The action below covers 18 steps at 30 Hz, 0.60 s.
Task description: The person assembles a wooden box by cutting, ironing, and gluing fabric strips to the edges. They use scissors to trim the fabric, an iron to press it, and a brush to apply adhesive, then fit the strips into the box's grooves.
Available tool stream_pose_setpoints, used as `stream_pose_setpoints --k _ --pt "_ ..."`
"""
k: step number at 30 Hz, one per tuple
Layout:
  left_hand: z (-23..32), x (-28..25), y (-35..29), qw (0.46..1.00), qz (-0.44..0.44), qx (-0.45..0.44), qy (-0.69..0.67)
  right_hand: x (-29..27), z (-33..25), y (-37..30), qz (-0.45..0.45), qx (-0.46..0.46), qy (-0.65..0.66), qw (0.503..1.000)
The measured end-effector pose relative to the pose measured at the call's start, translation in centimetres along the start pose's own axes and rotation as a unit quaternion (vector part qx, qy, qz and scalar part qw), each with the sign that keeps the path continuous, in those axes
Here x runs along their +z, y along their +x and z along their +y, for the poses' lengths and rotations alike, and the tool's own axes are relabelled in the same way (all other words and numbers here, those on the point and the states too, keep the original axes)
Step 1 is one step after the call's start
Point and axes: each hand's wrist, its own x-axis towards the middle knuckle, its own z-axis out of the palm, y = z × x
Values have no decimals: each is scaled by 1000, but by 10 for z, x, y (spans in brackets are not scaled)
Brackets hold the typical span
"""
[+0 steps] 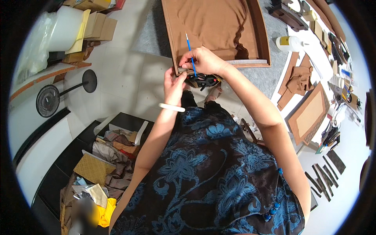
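Stick [189, 47], blue, in right hand [206, 61] grip; left hand [173, 84] grip on tray [263, 39] corner; bottle label [288, 42] unreadable

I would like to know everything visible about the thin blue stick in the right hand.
The thin blue stick is straight, with a narrow pale tip at its far end; its material is unclear. The right hand holds it slantwise, pale tip leaning left over the brown tray, its other end by the tray's near edge.
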Motion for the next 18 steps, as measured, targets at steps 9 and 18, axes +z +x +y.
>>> stream_pose_setpoints --k 9,18 --pt "-30 29 3 982 64 16 -179 3 -1 11 -72 -8 -14 997" --pt "-37 39 17 974 129 98 -161 4 -2 15 -86 -16 3 996"
